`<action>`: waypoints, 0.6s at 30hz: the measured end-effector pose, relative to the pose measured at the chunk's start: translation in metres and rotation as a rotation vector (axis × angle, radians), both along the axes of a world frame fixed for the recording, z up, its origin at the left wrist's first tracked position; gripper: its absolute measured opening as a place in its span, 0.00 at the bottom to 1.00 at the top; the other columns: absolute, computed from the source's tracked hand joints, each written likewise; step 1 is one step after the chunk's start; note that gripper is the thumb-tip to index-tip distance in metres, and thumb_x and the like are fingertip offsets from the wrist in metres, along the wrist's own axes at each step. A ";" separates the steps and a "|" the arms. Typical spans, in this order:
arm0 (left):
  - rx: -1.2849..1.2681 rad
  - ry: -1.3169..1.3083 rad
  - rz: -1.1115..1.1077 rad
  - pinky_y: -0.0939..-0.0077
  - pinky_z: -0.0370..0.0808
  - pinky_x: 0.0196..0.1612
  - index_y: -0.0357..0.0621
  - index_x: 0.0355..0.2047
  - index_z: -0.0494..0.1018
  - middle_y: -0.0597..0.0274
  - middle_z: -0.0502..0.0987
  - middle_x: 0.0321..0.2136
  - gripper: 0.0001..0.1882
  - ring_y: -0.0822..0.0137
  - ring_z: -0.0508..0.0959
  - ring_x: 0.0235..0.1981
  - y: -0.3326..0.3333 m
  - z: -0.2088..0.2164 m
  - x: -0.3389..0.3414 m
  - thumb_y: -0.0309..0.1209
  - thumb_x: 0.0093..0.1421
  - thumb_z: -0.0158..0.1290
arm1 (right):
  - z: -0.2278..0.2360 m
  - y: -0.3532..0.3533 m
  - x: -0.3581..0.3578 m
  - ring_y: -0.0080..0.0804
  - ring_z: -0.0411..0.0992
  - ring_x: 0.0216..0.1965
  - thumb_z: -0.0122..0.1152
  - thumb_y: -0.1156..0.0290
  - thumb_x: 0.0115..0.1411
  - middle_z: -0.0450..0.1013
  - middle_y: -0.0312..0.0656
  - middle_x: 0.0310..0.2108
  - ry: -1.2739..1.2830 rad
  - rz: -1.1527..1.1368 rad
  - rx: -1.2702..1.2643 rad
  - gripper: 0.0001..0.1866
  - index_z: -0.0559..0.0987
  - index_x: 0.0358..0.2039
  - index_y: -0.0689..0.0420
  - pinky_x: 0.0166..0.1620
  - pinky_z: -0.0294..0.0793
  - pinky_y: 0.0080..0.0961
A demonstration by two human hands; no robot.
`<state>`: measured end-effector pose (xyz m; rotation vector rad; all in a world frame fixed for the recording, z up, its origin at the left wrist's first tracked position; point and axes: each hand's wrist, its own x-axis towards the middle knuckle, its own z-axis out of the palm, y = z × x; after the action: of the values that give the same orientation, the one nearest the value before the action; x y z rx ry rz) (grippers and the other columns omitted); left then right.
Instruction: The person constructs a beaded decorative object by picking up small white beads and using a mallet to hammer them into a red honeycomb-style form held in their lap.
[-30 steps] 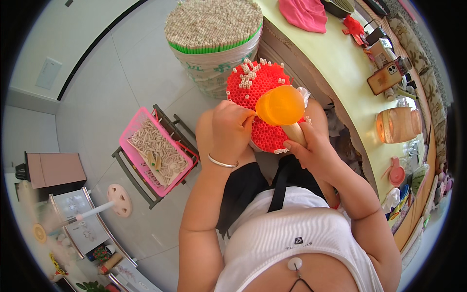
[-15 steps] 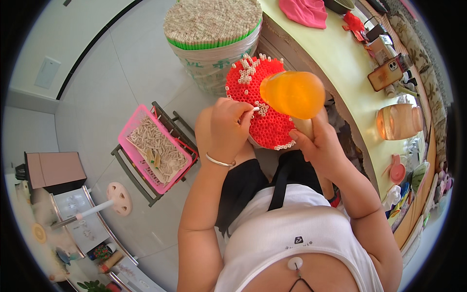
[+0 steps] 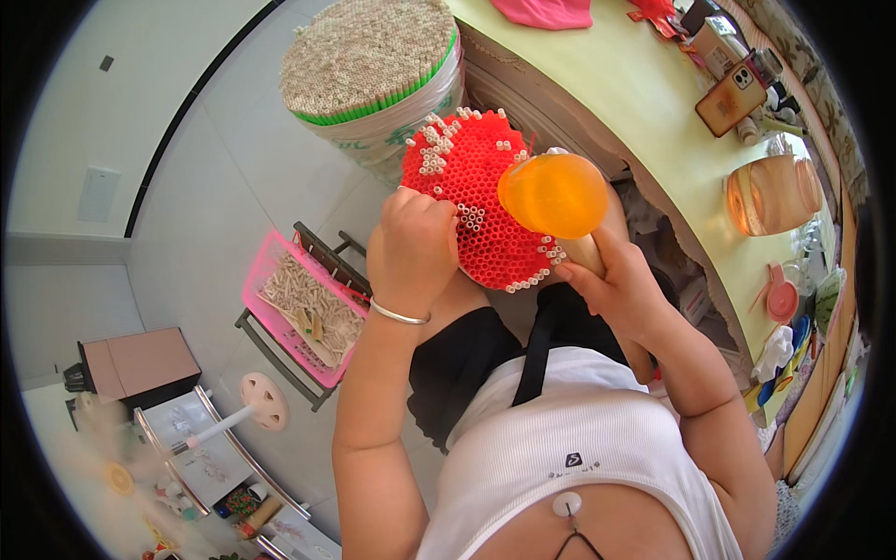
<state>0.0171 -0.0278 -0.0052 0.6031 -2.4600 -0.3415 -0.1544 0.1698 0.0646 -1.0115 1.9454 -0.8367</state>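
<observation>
On my lap stands a round bundle of red straw-like tubes (image 3: 481, 247), its open ends up. Short pale plugs (image 3: 471, 217) stick out of some tubes near the middle, the upper left and the lower rim. My left hand (image 3: 415, 247) is closed in a pinch at the middle cluster, apparently on one small plug whose end barely shows; its fingertips are mostly hidden. My right hand (image 3: 616, 280) grips the wooden handle of a mallet (image 3: 553, 196) with an amber, translucent head, held over the bundle's right side.
A wrapped barrel-shaped bundle of green tubes with pale tops (image 3: 369, 65) stands beyond. To the left, a pink basket (image 3: 266, 299) of loose plugs rests on a dark stand. At right, a pale yellow table (image 3: 644, 103) bears a phone (image 3: 733, 98) and a jar (image 3: 773, 194).
My left hand has brought the pinched plug down to the middle cluster. The red bundle appears shifted left and the mallet head slightly lower. The whole view has turned a little.
</observation>
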 end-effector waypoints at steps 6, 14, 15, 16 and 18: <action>-0.034 -0.094 0.005 0.61 0.74 0.39 0.42 0.20 0.74 0.57 0.74 0.22 0.06 0.54 0.75 0.33 0.007 0.005 -0.009 0.26 0.50 0.60 | -0.006 0.002 0.001 0.41 0.71 0.25 0.67 0.60 0.63 0.72 0.50 0.25 -0.110 0.025 0.038 0.20 0.71 0.41 0.63 0.31 0.71 0.35; 0.289 0.308 0.425 0.72 0.74 0.35 0.44 0.37 0.83 0.58 0.80 0.28 0.09 0.63 0.79 0.31 0.001 0.010 0.063 0.25 0.55 0.59 | 0.022 -0.021 0.019 0.52 0.73 0.26 0.64 0.59 0.64 0.74 0.53 0.25 0.031 0.204 -0.161 0.19 0.69 0.38 0.62 0.31 0.73 0.41; 0.361 0.343 0.559 0.73 0.74 0.36 0.43 0.37 0.83 0.59 0.80 0.27 0.09 0.63 0.79 0.29 -0.006 0.002 0.083 0.24 0.56 0.58 | 0.021 -0.023 0.021 0.53 0.74 0.27 0.64 0.59 0.64 0.74 0.54 0.25 0.129 0.227 -0.182 0.19 0.69 0.38 0.62 0.32 0.73 0.41; 0.418 0.368 0.634 0.72 0.74 0.36 0.42 0.36 0.83 0.58 0.80 0.27 0.07 0.63 0.79 0.29 -0.017 -0.012 0.103 0.26 0.57 0.58 | 0.008 -0.026 0.022 0.54 0.74 0.28 0.64 0.59 0.64 0.75 0.55 0.26 0.268 0.241 -0.149 0.19 0.69 0.37 0.62 0.32 0.73 0.42; 0.468 0.193 0.800 0.68 0.75 0.36 0.39 0.33 0.83 0.53 0.81 0.26 0.08 0.60 0.80 0.29 -0.039 -0.057 0.153 0.31 0.56 0.60 | -0.004 -0.037 0.020 0.55 0.74 0.29 0.63 0.58 0.64 0.75 0.55 0.27 0.414 0.257 -0.102 0.19 0.70 0.37 0.63 0.34 0.73 0.43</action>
<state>0.1702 -0.0668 -0.0618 1.5854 -1.7624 -0.6017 -0.1342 0.1331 0.0606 -1.5581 2.0605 -0.6199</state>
